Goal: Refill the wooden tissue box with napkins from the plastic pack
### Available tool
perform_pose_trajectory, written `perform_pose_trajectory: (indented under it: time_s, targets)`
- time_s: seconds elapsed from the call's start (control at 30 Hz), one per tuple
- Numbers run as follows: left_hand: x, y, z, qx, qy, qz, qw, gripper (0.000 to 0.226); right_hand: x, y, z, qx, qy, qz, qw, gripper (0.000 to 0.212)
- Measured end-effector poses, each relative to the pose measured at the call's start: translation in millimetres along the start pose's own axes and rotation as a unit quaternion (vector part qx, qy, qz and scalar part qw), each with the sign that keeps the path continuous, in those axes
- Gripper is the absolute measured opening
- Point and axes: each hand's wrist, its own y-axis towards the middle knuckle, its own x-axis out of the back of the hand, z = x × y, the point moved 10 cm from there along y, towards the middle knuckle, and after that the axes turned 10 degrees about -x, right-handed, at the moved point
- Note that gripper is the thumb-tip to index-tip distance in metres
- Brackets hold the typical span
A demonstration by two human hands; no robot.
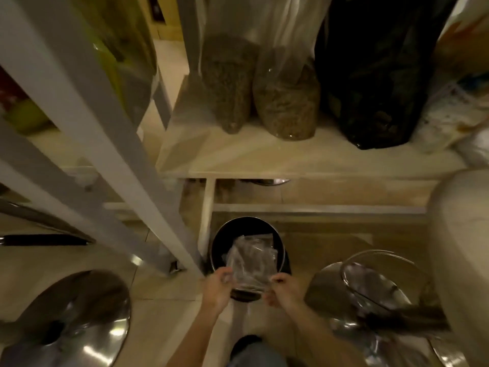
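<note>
Evidently, the left hand [218, 286] and right hand [284, 290] each pinch a near corner of the empty-looking plastic pack [251, 260], held directly above the black bin [219, 245] (presumably for disposal), wooden tissue box out of view

Storage area of a kitchen or café. Evidence: wooden shelf [304, 157] holding clear bags of granular goods [287, 102], chrome stool bases [68, 321] on tiled floor, black bin [219, 245] near centre.
</note>
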Motion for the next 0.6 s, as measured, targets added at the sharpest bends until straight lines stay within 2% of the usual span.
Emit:
perform_pose_trajectory:
  time_s: [0.07,0.13,0.2,0.27,0.37,0.5,0.6]
  targets:
    - [-7.9,21.9,16.4,-0.050,0.160,0.021,0.986,0.018,-3.7,22.0,0.6,0.017,-0.033,-0.031,0.999,0.011]
    - [-16.4,35.2,27.6,-0.091,0.323,0.035,0.941,0.026,-8.6,32.4,4.3,0.059,-0.122,-0.050,0.989,0.025]
    - [-24.7,38.4,34.0,-0.109,0.431,0.048,0.895,0.032,-13.0,32.2,7.3,0.090,-0.203,-0.064,0.973,0.036]
    - [-32.0,35.3,36.3,-0.108,0.458,0.072,0.880,0.036,-14.4,30.9,8.2,0.106,-0.240,-0.073,0.962,0.040]
    - [-30.3,28.1,29.0,-0.088,0.466,0.086,0.876,0.038,-11.0,17.0,15.2,0.104,-0.227,-0.077,0.965,0.038]
    - [-19.0,7.3,-3.5,-0.097,0.460,0.079,0.879,0.039,3.7,-8.8,26.7,0.096,-0.220,-0.117,0.964,0.034]
    - [-4.8,-21.3,-41.9,-0.099,0.438,0.080,0.890,0.038,5.7,-50.0,40.3,0.096,-0.218,-0.117,0.964,0.034]
